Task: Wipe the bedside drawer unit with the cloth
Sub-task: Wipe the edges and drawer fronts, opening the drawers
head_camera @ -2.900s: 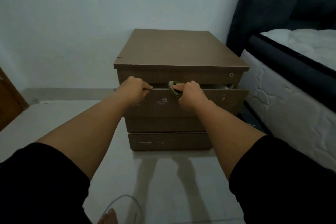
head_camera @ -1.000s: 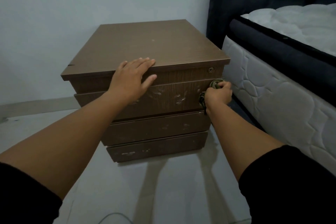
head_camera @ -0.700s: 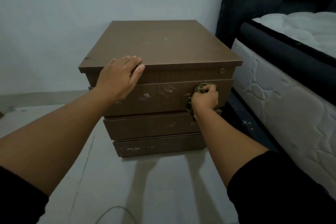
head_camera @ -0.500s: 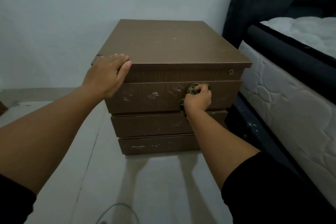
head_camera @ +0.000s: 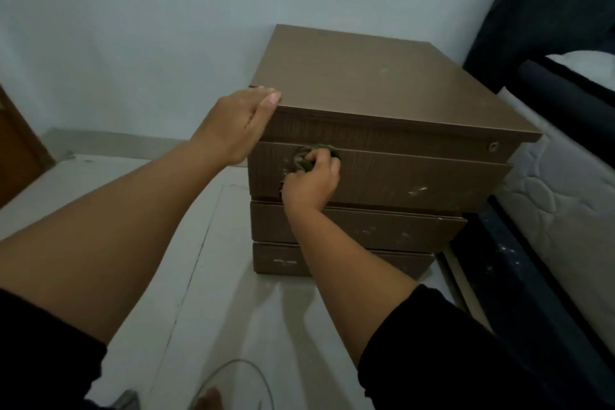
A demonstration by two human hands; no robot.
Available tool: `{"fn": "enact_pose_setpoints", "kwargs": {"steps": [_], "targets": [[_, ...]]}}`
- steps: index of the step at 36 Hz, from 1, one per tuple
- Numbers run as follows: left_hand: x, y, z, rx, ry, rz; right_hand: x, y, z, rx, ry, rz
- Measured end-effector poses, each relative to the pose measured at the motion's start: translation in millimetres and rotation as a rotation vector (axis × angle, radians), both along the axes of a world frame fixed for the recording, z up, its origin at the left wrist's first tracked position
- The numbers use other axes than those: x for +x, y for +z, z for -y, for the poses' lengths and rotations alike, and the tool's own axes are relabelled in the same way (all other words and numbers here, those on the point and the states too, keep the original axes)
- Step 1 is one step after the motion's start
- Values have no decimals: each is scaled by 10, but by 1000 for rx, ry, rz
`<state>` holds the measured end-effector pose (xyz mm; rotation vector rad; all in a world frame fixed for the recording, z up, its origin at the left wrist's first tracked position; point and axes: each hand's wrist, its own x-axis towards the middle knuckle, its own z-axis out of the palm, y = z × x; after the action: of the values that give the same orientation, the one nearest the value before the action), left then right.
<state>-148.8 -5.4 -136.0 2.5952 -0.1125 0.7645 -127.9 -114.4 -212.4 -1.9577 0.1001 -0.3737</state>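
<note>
The brown bedside drawer unit [head_camera: 382, 83] stands against the pale wall with three closed drawers. My right hand [head_camera: 311, 181] grips a bunched dark green cloth [head_camera: 307, 160] and presses it against the left part of the top drawer front [head_camera: 416, 176]. My left hand [head_camera: 239, 123] rests on the unit's front left top corner, fingers straight over the edge. White scuff marks show on the drawer fronts.
A bed with a white quilted mattress [head_camera: 559, 203] and dark frame [head_camera: 499, 263] stands close on the right. A brown door [head_camera: 13, 156] is at the far left. A thin cable loop [head_camera: 239, 383] lies on the pale floor near my foot.
The top drawer, open at first, is closed. My right hand has wiped the cloth leftward across the top drawer front. My left hand slid left to the corner of the top.
</note>
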Motion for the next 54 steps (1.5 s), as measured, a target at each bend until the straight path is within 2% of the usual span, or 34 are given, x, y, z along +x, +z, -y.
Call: {"fn": "enact_pose_setpoints", "kwargs": {"steps": [9, 13, 16, 19, 22, 27, 34, 39, 43, 49, 54], "targets": [[27, -22, -41, -56, -34, 2, -188, -53, -569, 0, 128, 14], [36, -51, -70, -67, -14, -10, -241, -94, -687, -104, 278, 0], [41, -51, -62, -39, -21, 0, -246, -105, -597, -174, 396, -1], [75, -40, -85, 26, -8, 16, -273, -131, -357, -328, 416, 62], [97, -15, -72, 130, 84, -7, -317, -162, -105, -285, 462, 77], [109, 7, 233, 236, 126, -41, -262, -132, 508, -140, 290, 46], [275, -23, 853, 299, -13, -120, -57, 1, 1393, -8, -58, 103], [431, -23, 1216, 351, -51, -131, 153, 37, 2051, 70, -288, 13], [513, -75, 1318, 358, -39, -120, 366, -70, 2424, 292, -461, -30], [597, -141, 1320, 315, -30, 6, 614, -166, 2733, 449, -500, -86], [668, -219, 1303, 290, -39, 114, 821, -219, 2719, 340, -476, -87]]}}
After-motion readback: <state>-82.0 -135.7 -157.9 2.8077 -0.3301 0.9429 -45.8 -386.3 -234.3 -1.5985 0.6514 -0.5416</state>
